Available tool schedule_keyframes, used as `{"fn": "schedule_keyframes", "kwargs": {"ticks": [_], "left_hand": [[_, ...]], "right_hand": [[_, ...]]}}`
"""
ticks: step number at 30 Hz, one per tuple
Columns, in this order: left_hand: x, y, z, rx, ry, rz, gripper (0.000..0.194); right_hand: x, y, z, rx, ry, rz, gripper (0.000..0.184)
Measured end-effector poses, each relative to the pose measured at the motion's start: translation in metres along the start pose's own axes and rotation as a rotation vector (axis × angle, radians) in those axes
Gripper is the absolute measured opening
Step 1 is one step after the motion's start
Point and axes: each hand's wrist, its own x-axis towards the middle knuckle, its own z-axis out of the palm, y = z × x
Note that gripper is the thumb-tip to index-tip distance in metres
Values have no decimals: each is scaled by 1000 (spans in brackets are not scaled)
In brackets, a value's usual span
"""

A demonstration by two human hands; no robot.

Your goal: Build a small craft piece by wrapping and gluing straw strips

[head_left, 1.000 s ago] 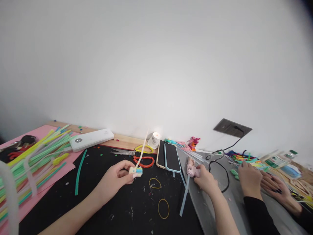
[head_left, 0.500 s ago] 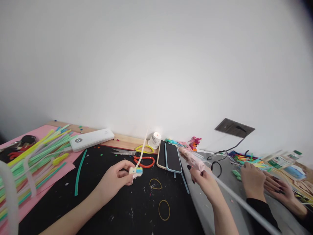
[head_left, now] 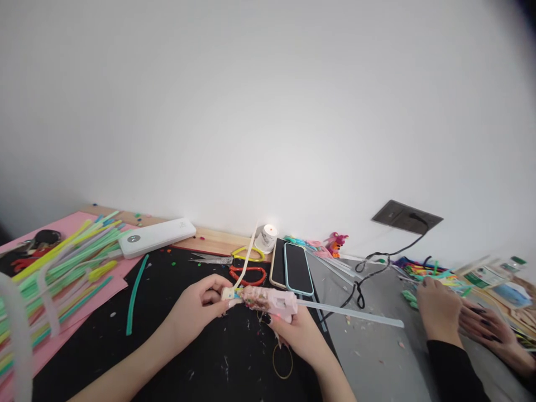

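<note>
My left hand (head_left: 196, 308) pinches a small bundle of cut straw pieces (head_left: 231, 293) with a pale strip rising from it. My right hand (head_left: 298, 334) grips a pink glue gun (head_left: 272, 300) over the black mat (head_left: 180, 363). The gun's nozzle meets the straw bundle. A long clear glue stick (head_left: 355, 314) juts from the gun's back toward the right, and a black cord (head_left: 364, 279) runs to the wall socket (head_left: 406, 216).
A heap of coloured straws (head_left: 54, 273) lies on pink paper at the left. A white power bank (head_left: 157, 237), scissors (head_left: 211, 259), a lit candle (head_left: 267, 237), two phones (head_left: 293, 267) and rubber bands (head_left: 281, 360) sit nearby. Another person's hands (head_left: 456, 318) work at the right.
My right hand picked the glue gun up from the grey sheet, swung it leftward and brought its nozzle to the straw bundle. My left hand stayed put.
</note>
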Motion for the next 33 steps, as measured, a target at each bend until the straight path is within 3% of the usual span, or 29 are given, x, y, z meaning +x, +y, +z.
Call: {"fn": "schedule_keyframes", "kwargs": {"ticks": [17,33], "left_hand": [[1,-4,0,-110,-82,-21,27],[-1,-2,0,-116,-49,-3,22]], "right_hand": [[-1,-1,-3,-33,7,-13,37],[-1,0,-5,-135,4,-93,34]]}}
